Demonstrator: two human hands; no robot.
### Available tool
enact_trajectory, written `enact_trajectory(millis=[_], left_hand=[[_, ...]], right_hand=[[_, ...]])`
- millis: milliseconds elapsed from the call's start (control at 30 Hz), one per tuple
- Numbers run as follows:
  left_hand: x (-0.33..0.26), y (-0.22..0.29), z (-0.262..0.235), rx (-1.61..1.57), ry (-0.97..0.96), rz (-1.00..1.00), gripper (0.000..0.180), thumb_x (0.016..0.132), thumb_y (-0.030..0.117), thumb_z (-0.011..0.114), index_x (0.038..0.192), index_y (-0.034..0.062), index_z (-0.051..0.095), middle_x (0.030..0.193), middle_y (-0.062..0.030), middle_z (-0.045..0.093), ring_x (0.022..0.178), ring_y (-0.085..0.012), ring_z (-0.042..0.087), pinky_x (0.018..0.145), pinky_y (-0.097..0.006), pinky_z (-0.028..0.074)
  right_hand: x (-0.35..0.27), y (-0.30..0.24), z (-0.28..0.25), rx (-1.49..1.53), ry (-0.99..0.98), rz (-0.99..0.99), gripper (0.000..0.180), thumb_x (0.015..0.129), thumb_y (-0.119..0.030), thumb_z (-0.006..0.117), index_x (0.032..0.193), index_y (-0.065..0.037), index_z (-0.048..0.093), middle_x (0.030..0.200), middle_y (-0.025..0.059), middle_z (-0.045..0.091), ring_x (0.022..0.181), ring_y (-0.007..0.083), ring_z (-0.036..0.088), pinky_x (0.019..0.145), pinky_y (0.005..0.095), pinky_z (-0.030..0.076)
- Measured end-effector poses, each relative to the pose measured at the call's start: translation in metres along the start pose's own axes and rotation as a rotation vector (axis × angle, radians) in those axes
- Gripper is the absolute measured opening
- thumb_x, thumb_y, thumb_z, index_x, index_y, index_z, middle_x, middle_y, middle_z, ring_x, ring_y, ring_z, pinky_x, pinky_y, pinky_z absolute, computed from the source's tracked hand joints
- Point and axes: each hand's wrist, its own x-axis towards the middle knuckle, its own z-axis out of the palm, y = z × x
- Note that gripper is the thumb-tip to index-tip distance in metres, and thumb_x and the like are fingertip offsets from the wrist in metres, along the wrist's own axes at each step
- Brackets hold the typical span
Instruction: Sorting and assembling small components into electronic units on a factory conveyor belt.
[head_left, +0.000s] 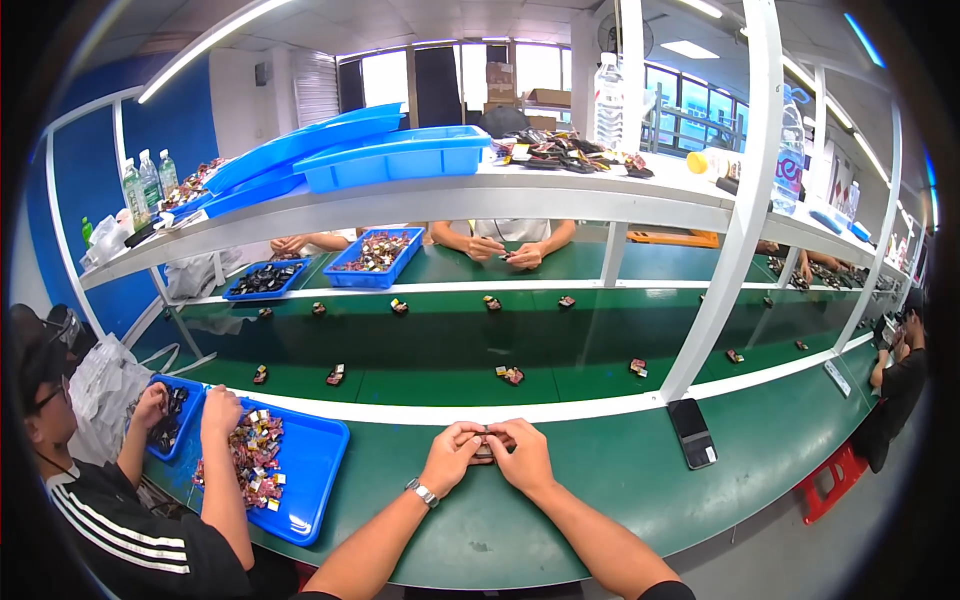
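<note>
worktop: green, under both forearms
watch: metal band, on the left wrist
left hand: fingertips and thumb pinching the small part from the left
right hand: pinching the same piece from the right, thumbs close together
small part: brownish red, between both hands' fingertips, partly covered; can't tell if it touches the worktop
blue tray: left of the hands, heap of small red, white and yellow pieces in it
left co-worker: black top, white sleeve stripes, one hand over the heap, other at a smaller tray of black parts
phone: dark, lying on worktop, right of the hands
white rail: along worktop's far edge
green belt: beyond rail, small pieces spaced out in two rows
far tray: blue, heaped with pieces
far co-worker's hands: right of far tray, fingers on something small, blurred
shelf: overhead, blue trays, dark pile, clear bottle
</note>
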Motion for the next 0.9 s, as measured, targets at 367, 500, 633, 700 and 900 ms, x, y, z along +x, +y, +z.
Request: enact_trajectory(millis=[367, 500, 633, 700, 900], left_hand=[[-0.002, -0.002, -0.002, 0.102, 0.021, 0.098, 0.020, 0.096, 0.000, 0.052, 0.116, -0.0011, 0.054, 0.105, -0.0094, 0.066, 0.092, -0.0138, 0.064, 0.075, -0.027, 0.055], [0.000, -0.002, -0.005, 0.159, 0.025, 0.083, 0.020, 0.095, -0.001, 0.053, 0.115, -0.0016, 0.055, 0.105, -0.0098, 0.066, 0.093, -0.0153, 0.065, 0.076, -0.028, 0.056], [-0.001, -0.001, -0.004, 0.151, 0.041, 0.061, 0.021, 0.095, -0.001, 0.053, 0.115, -0.0017, 0.054, 0.106, -0.0118, 0.066, 0.094, -0.0164, 0.066, 0.077, -0.029, 0.056], [-0.001, -0.003, -0.004, 0.134, 0.056, 0.076, 0.021, 0.094, -0.001, 0.053, 0.115, -0.0019, 0.054, 0.107, -0.0128, 0.066, 0.094, -0.0166, 0.066, 0.077, -0.029, 0.056], [0.005, -0.002, -0.019, 0.168, 0.276, 0.290, 0.019, 0.091, -0.002, 0.054, 0.110, -0.0038, 0.055, 0.106, -0.0167, 0.067, 0.090, -0.0195, 0.068, 0.076, -0.029, 0.056]], right_hand=[[0.000, -0.008, 0.005, 0.077, 0.038, 0.024, 0.013, 0.081, -0.001, 0.071, 0.094, 0.001, 0.069, 0.089, 0.0110, 0.066, 0.074, 0.0169, 0.067, 0.065, 0.0268, 0.056], [-0.002, -0.011, 0.004, 0.077, 0.045, 0.014, 0.013, 0.081, -0.001, 0.071, 0.094, 0.001, 0.069, 0.089, 0.0105, 0.066, 0.073, 0.0167, 0.067, 0.065, 0.0267, 0.055], [-0.002, -0.009, 0.005, 0.079, 0.031, 0.004, 0.012, 0.082, -0.001, 0.070, 0.093, 0.001, 0.068, 0.088, 0.0098, 0.065, 0.073, 0.0159, 0.067, 0.065, 0.0268, 0.055], [-0.001, -0.006, 0.005, 0.093, 0.021, -0.001, 0.012, 0.082, -0.001, 0.070, 0.093, 0.000, 0.068, 0.088, 0.0095, 0.065, 0.073, 0.0154, 0.067, 0.065, 0.0268, 0.055], [0.040, 0.039, 0.004, 0.006, 0.143, 0.281, 0.011, 0.083, -0.004, 0.068, 0.091, 0.003, 0.067, 0.090, 0.0131, 0.067, 0.074, 0.0197, 0.069, 0.069, 0.0299, 0.056]])
